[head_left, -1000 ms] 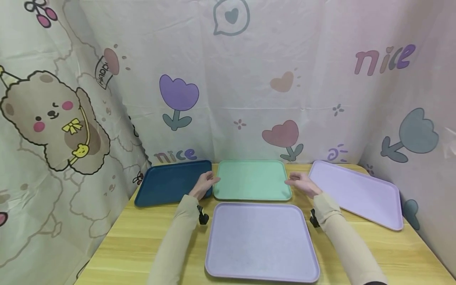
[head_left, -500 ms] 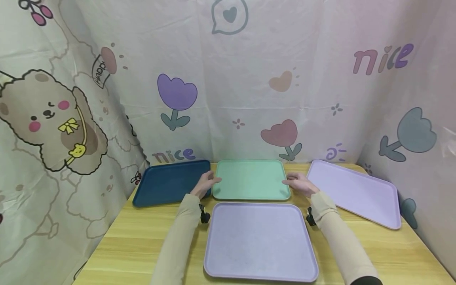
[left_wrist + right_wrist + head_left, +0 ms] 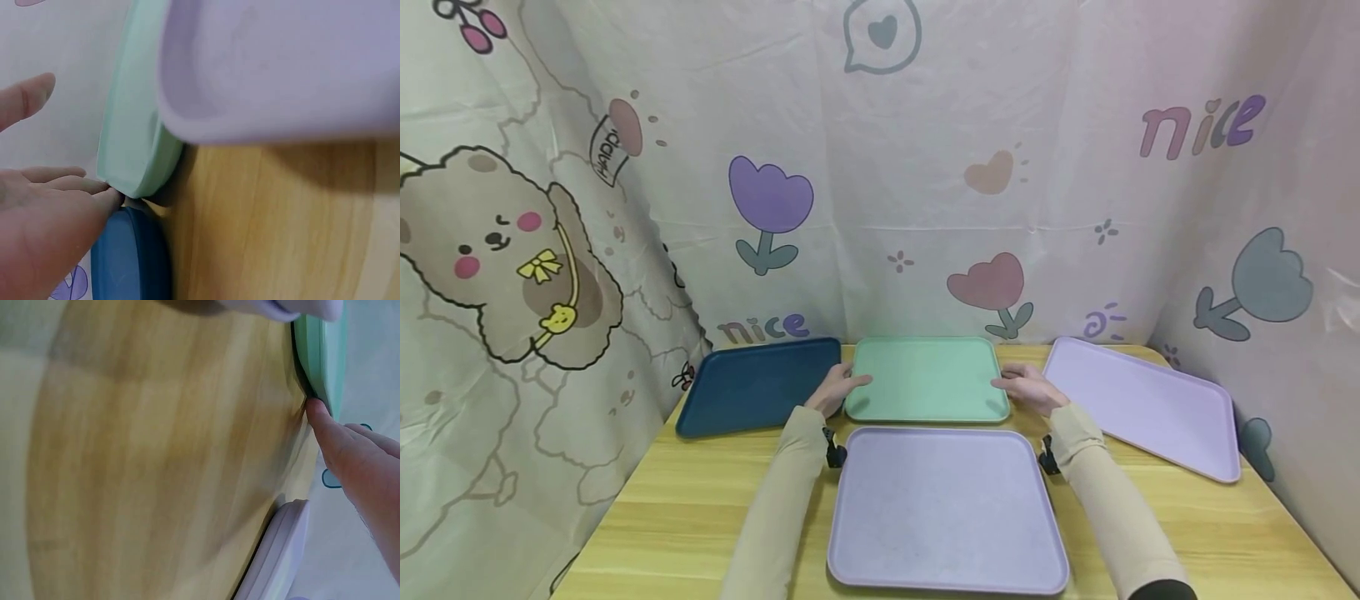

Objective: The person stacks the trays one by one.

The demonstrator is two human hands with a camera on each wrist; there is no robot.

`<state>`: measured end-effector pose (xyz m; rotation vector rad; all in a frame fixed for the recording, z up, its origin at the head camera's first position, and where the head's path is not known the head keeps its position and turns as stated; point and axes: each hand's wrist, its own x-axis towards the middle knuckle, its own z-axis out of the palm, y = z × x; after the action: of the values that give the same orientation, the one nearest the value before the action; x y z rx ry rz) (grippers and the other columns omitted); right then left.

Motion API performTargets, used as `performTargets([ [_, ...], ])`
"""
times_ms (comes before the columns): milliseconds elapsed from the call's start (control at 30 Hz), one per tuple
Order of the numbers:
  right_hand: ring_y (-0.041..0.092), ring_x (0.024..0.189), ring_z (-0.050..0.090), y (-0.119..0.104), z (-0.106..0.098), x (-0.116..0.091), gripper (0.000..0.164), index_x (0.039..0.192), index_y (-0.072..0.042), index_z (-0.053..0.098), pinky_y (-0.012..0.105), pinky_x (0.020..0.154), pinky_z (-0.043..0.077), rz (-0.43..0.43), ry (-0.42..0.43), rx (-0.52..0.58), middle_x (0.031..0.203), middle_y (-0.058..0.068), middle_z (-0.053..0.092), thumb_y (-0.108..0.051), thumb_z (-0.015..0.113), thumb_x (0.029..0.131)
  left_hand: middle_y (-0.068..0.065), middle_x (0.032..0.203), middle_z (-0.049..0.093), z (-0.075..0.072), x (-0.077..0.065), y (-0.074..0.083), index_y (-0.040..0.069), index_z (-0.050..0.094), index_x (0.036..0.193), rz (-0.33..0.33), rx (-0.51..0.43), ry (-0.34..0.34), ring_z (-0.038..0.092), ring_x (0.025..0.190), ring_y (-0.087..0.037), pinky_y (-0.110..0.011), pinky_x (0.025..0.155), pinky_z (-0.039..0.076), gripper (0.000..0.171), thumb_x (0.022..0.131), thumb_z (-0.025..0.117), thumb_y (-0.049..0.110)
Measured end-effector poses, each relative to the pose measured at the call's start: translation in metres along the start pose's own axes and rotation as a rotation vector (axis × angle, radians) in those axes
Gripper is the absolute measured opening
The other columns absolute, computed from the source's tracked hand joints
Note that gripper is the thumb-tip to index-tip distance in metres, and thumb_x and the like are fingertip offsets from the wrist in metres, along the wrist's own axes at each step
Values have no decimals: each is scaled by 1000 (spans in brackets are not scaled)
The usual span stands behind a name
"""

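Note:
A mint green tray [image 3: 925, 379] lies flat at the back middle of the table. At its left edge is my left hand [image 3: 837, 388]; in the left wrist view the straight fingers [image 3: 78, 182] touch the tray's side, and the thumb stands apart above them. My right hand [image 3: 1030, 387] is at the opposite edge, its thumb over the rim in the head view. The right wrist view shows a fingertip [image 3: 317, 407] against the low outer side of the green tray [image 3: 319, 356]. In front lies a larger lilac tray [image 3: 947, 508], between my forearms and untouched.
A dark blue tray [image 3: 760, 387] lies at the back left, partly behind my left hand. Another lilac tray [image 3: 1142, 408] is set at a slant on the right. The wooden table [image 3: 662, 517] ends at a patterned curtain [image 3: 910, 167] behind and at both sides.
Both hands have drawn slightly inward to the green tray's edges, with the thumbs now over its rim. The view has shifted a little; the trays look unmoved.

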<state>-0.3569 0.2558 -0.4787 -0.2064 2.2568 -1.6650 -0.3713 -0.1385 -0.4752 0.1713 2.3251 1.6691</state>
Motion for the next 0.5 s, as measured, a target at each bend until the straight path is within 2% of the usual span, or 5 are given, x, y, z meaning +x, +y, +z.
performTargets([
  [267, 54, 150, 14, 0, 1, 1, 77, 150, 23, 5, 58, 125, 19, 10, -19, 65, 159, 43, 7, -11, 53, 101, -26, 168, 5, 0, 1, 0, -6, 10, 159, -17, -39, 4, 7, 155, -47, -58, 126, 16, 83, 100, 62, 21],
  [500, 53, 151, 11, 2, 0, 1, 81, 152, 20, 4, 58, 125, 17, 23, -32, 61, 160, 42, 6, -11, 56, 99, -25, 168, 9, 0, -2, -1, -4, 19, 158, 4, -57, 26, 8, 156, -44, -59, 127, 15, 79, 98, 65, 20],
])
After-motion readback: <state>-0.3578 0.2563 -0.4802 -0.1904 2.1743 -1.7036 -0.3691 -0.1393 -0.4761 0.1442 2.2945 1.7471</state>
